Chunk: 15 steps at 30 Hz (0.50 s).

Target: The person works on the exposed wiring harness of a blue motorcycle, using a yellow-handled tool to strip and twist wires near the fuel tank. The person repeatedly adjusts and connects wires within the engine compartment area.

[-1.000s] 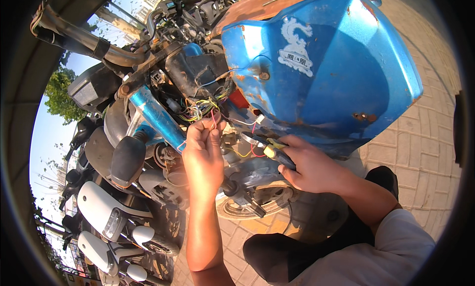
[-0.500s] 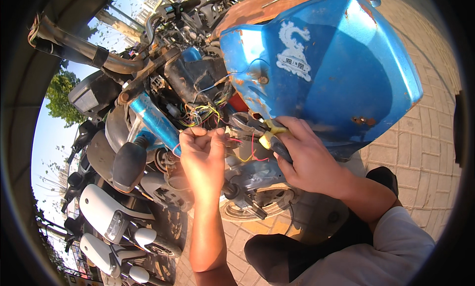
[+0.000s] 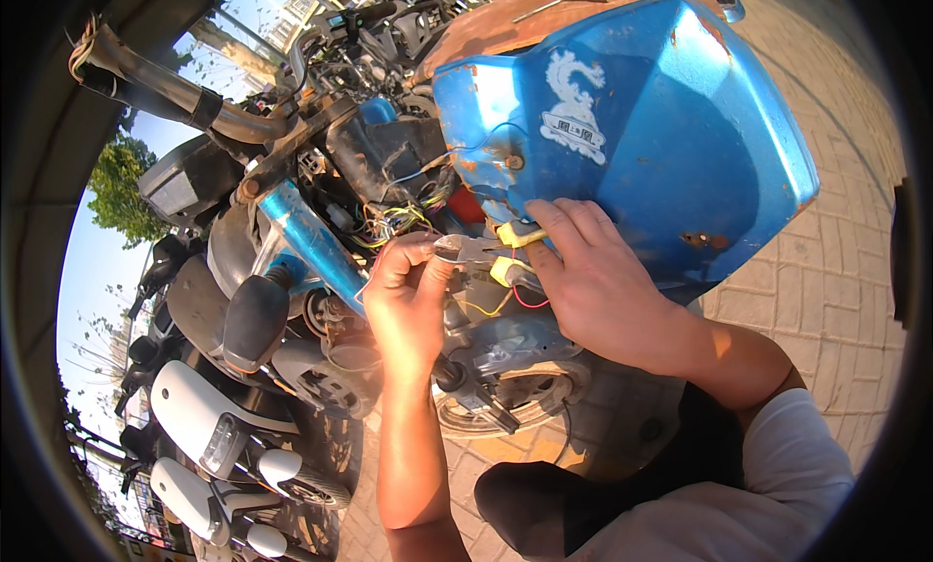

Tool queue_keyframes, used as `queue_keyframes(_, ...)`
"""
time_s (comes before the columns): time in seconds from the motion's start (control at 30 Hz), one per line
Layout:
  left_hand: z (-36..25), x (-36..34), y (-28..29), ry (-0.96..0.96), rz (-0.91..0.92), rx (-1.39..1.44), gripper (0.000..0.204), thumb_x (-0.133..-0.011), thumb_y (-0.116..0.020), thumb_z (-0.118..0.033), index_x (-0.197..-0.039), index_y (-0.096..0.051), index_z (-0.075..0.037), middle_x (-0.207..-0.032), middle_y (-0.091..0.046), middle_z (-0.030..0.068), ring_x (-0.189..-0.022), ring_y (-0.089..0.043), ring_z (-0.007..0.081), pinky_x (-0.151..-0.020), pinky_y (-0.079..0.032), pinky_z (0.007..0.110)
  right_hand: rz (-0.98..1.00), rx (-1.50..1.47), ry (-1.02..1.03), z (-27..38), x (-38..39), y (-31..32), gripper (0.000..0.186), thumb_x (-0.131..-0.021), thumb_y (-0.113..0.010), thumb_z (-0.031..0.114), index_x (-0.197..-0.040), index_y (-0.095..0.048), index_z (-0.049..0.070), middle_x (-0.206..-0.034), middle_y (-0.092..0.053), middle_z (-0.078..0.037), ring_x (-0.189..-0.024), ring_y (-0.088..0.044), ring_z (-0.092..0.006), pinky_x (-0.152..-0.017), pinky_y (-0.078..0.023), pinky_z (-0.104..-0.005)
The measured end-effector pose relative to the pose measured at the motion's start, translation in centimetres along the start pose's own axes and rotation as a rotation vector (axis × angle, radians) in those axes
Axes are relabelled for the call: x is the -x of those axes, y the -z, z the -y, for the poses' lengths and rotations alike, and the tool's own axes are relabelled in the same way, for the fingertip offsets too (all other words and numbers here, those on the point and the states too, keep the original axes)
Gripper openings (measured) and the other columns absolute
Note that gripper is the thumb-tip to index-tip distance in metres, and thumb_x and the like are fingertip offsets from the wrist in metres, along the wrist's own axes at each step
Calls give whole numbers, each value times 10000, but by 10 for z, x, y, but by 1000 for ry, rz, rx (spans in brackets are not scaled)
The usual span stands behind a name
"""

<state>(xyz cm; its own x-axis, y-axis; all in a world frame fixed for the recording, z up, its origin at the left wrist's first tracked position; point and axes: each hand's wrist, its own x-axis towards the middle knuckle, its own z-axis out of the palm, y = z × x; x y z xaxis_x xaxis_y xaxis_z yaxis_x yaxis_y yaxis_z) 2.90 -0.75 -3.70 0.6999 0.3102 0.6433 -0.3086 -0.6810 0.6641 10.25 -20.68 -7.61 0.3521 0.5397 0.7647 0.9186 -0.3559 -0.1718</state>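
My right hand is closed round the yellow and dark handles of a pair of pliers. Their metal jaws reach left to the fingertips of my left hand. That hand is pinched on a thin red wire, most of which the fingers hide. Behind them, a tangle of yellow, green and other coloured wires spills from the front of a blue vehicle with a handlebar. A loose red and yellow wire loops below the pliers.
A rusty blue body panel with a white dragon sticker stands at the right. On the left are a bare metal handlebar, a blue frame tube and a dark mirror. A wheel is below; white scooters stand lower left.
The pliers have moved left and turned, bringing their jaws to my left fingertips. My right hand has shifted over the handles. My left hand has moved slightly right.
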Motion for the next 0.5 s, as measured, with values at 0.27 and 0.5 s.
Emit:
queue_keyframes(0.27,-7,-3,9,25,102,-230,112,-862,-769,-19,-924,-694,35,-844,-694,66,-698,-633,114,-653,-515,261,7,159,54,4,-2,6,238,-809,-619,110,-942,-668,-81,-1215,-565,-246,-1182,-507,-377,-1041,-395,-485)
queue_keyframes(0.5,-7,-4,10,205,137,-7,196,-883,-759,-46,-1030,-664,44,-829,-657,41,-708,-592,112,-660,-488,253,299,-438,-219,0,0,11,156,-798,-677,100,-887,-648,-26,-997,-569,-182,-1058,-561,-377,-846,-467,-465)
